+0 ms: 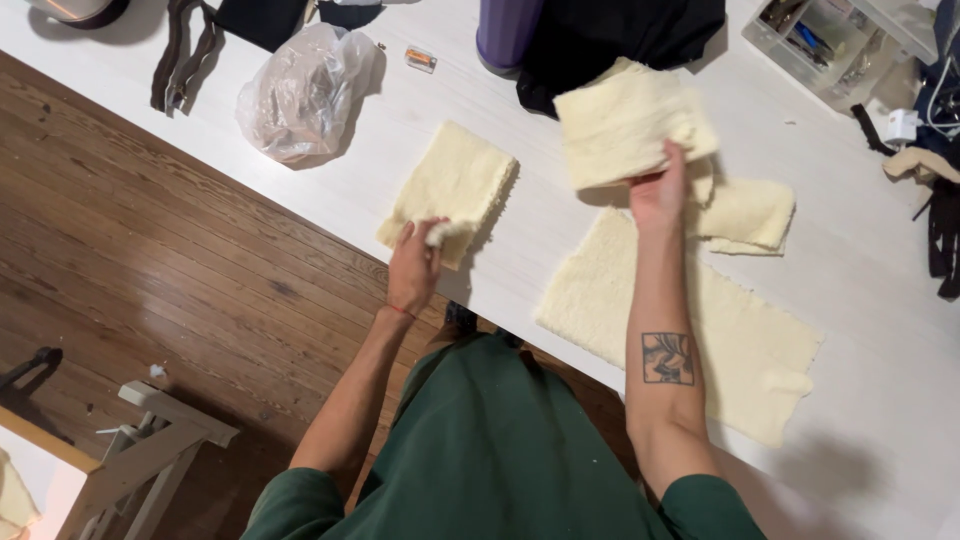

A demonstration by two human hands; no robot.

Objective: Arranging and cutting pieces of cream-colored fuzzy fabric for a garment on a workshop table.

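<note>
The person stands at a white table [560, 250] with cream fleece pieces spread over it. The left hand [415, 265] pinches the near corner of a folded fleece [452, 185] that lies flat near the table's edge, fingers curled round the bunched corner. The right hand [660, 190] grips a second folded fleece [625, 125] by its lower edge and holds it lifted above the table, thumb side hidden behind the cloth. Under that forearm lies a large flat fleece sheet [740, 340], and just beyond it a small folded piece [750, 215] touching the sheet's far end.

Further back, a crumpled clear plastic bag [300, 90] sits to the left, with a small orange-and-clear packet [420, 59] just beside it. A purple cylinder [505, 30] stands against a heap of black cloth [620, 35]. At the far right corner is a clear plastic box [810, 45] of small items, and near it a white plug [902, 125].
</note>
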